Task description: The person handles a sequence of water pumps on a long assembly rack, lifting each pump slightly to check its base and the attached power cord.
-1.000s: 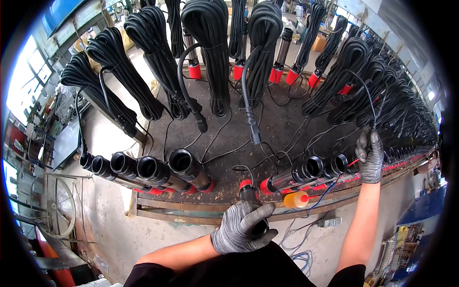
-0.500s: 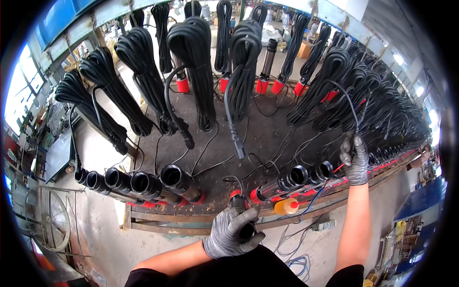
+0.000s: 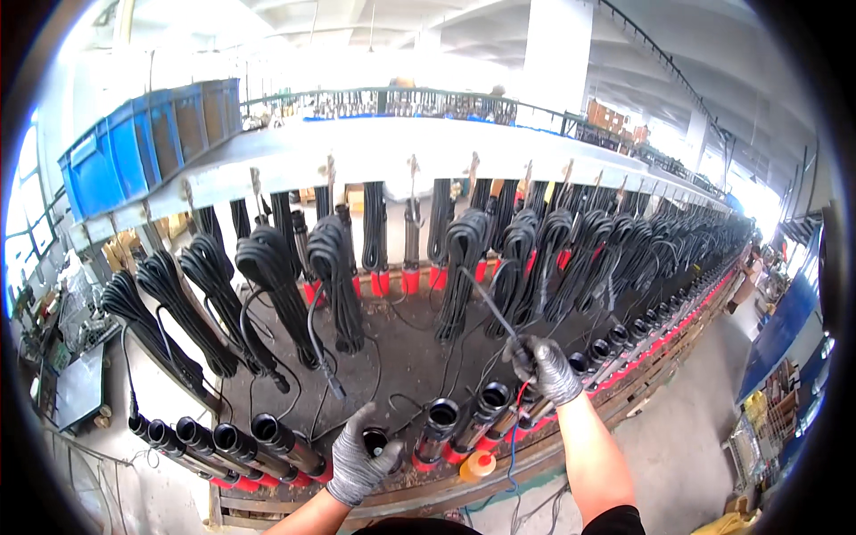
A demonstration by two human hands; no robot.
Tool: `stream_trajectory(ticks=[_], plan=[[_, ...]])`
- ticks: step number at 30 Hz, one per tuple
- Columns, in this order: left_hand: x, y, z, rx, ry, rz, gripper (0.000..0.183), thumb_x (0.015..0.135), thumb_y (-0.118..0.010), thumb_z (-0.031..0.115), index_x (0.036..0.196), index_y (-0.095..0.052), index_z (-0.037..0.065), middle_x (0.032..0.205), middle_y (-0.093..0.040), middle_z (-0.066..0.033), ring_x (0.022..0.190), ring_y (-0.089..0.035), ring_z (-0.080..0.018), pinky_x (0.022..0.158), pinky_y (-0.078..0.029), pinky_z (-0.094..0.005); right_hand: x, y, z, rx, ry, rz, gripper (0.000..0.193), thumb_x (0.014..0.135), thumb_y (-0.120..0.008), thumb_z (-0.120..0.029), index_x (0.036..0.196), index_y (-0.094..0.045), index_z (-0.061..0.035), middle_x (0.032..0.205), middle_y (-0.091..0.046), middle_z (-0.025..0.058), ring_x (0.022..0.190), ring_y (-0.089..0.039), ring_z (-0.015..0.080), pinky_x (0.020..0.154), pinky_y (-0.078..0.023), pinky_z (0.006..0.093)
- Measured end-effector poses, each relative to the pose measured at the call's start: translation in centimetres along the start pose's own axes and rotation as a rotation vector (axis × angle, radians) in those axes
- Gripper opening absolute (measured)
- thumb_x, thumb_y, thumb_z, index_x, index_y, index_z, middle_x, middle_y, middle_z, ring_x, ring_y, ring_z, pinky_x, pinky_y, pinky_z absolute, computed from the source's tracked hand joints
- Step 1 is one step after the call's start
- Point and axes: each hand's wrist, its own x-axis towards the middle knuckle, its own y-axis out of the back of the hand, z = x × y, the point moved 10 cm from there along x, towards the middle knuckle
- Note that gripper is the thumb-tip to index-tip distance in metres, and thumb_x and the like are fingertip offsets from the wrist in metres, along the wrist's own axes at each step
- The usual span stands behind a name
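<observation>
My left hand (image 3: 358, 465), in a grey glove, is wrapped round the open black top of a cylinder (image 3: 375, 439) at the near edge of the bench. Farther right, my gloved right hand (image 3: 546, 367) is closed on the end of a black power cable (image 3: 489, 299), which runs down from a hanging cable coil (image 3: 464, 267). A thin red lead (image 3: 522, 392) shows beneath that hand. The cable's tip is hidden by the fingers. Beside my left hand, another black-topped cylinder (image 3: 439, 423) with a red base stands in the row.
An orange bottle (image 3: 477, 466) with a red cap stands at the bench's front edge near a blue wire (image 3: 513, 455). Several cylinders (image 3: 267, 432) line the left front. Coils hang from a metal rail (image 3: 357, 160), with a blue bin (image 3: 147, 143) above left.
The view has tilted up and shifted, so more of the rail and hall shows. The left hand still surrounds the cylinder, now more upright; the right hand still grips the cable end.
</observation>
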Motion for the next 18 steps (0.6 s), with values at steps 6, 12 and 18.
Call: stream_trajectory(ticks=[6,12,18], plan=[[4.3,-2.6,-0.4,0.144,0.122,-0.072,0.052,0.081,-0.082,0.018,0.127,-0.064,0.003,0.099,-0.072,-0.0162,0.090,-0.073,-0.0310,0.082,-0.058,-0.0395,0.0,-2.5,-0.2,-0.352,0.208,-0.303,0.042,0.100,-0.071,-0.036,0.125,-0.072,-0.0022,0.113,-0.073,0.0043,0.084,-0.060,0.0126,0.082,-0.051,0.0319],[4.4,-3.1,0.3,0.088,0.130,-0.027,0.041,0.082,-0.080,0.012,0.119,-0.067,0.001,0.095,-0.074,-0.0135,0.085,-0.074,-0.0225,0.080,-0.059,-0.0349,2.8,-0.4,-0.9,-0.318,-0.130,-0.034,0.030,0.103,-0.066,-0.015,0.130,-0.068,-0.0017,0.101,-0.074,0.0072,0.093,-0.068,0.0124,0.087,-0.055,0.0288],[3.5,-2.4,-0.9,0.034,0.174,-0.053,0.035,0.082,-0.080,0.012,0.113,-0.069,0.000,0.092,-0.074,-0.0131,0.087,-0.072,-0.0192,0.081,-0.058,-0.0336,7.2,-5.2,-4.8,-1.134,0.201,-0.122,0.063,0.095,-0.063,-0.021,0.154,-0.045,-0.0091,0.139,-0.061,0.0269,0.109,-0.070,0.0391,0.098,-0.055,0.0451]])
